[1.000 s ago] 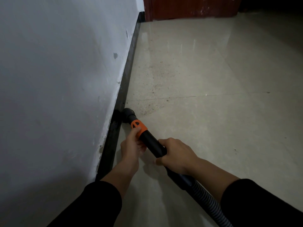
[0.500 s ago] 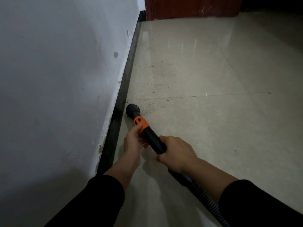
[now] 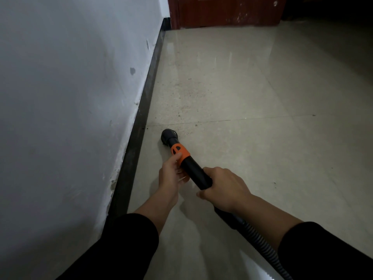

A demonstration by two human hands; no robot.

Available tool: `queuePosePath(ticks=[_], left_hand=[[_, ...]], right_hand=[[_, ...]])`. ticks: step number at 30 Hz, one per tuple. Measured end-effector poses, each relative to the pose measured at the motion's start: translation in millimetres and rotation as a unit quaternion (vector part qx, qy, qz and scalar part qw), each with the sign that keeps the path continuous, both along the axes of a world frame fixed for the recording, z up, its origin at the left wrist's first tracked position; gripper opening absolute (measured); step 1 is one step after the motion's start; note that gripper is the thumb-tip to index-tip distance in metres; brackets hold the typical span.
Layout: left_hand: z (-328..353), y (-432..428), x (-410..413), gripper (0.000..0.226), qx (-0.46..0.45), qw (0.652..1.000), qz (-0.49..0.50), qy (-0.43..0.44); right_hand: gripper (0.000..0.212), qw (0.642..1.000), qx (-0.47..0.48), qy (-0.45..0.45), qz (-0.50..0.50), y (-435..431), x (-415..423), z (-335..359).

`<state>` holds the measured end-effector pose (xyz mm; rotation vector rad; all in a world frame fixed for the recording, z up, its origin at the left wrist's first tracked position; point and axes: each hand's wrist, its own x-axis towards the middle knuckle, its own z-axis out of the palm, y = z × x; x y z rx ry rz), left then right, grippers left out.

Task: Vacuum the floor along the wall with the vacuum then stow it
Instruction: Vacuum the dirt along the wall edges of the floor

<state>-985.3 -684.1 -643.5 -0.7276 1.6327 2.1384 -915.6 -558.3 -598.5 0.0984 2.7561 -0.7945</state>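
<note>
Head view: your right hand point(image 3: 224, 186) grips the black vacuum wand point(image 3: 193, 172); your left hand point(image 3: 171, 174) closes around it just behind the orange collar point(image 3: 180, 152). The nozzle point(image 3: 169, 136) sits on the tiled floor point(image 3: 252, 148), near the dark skirting point(image 3: 139, 128), amid scattered dust.

No readable text, label, brand or number anywhere on the vacuum point(image 3: 186, 165), wall or floor.

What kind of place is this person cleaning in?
Probably an indoor room or hallway of a home or similar building: glossy beige floor tiles, a white plastered wall with a dark skirting board, and a reddish wooden door at the far end.
</note>
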Motion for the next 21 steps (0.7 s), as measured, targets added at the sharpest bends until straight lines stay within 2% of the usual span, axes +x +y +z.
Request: queuePosePath(ticks=[5, 13, 21], left_hand=[[2, 13, -1, 0.032, 0.004, 1.000, -0.003, 0.002], [-3, 24, -6, 0.017, 0.015, 1.000, -0.019, 0.008], [-3, 42, -11, 0.018, 0.028, 0.999, -0.024, 0.016]], right_hand=[[0.018, 1.000, 0.001, 0.000, -0.013, 10, 0, 0], [0.018, 1.000, -0.001, 0.007, -0.026, 21, -5, -8], [0.017, 0.999, -0.010, 0.010, -0.046, 34, -9, -10]])
